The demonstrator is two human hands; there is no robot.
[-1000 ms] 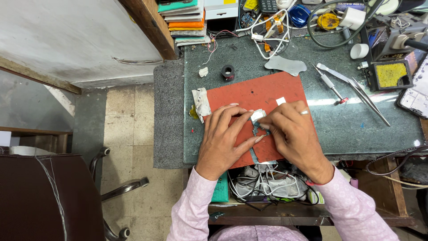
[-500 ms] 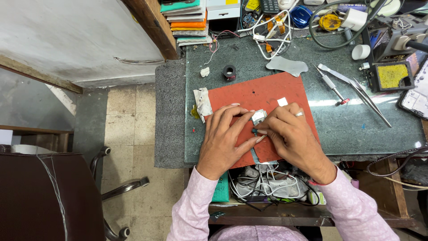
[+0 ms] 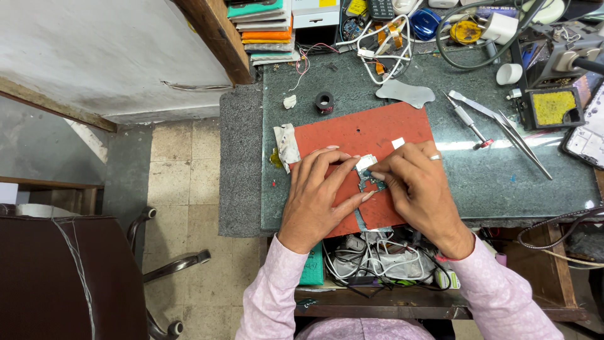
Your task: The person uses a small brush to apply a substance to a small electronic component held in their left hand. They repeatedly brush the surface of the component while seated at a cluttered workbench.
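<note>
brown chair back (image 3: 56,277) sits far left, on the floor side. on the red mat (image 3: 352,129) our left hand (image 3: 318,195) lies with fingers loosely spread, thumb and forefinger tips pinching a small circuit board (image 3: 367,179) near the mat's middle. our right hand (image 3: 418,189) pinches the board's other side, fingers bunched together. tweezers (image 3: 503,129) lie well apart to the right.

A white box with a yellow label (image 3: 316,11) stands at the counter's (image 3: 553,176) far edge beside stacked flat packages in green, white and orange (image 3: 264,28); a phone screen (image 3: 588,135) lies at right.
</note>
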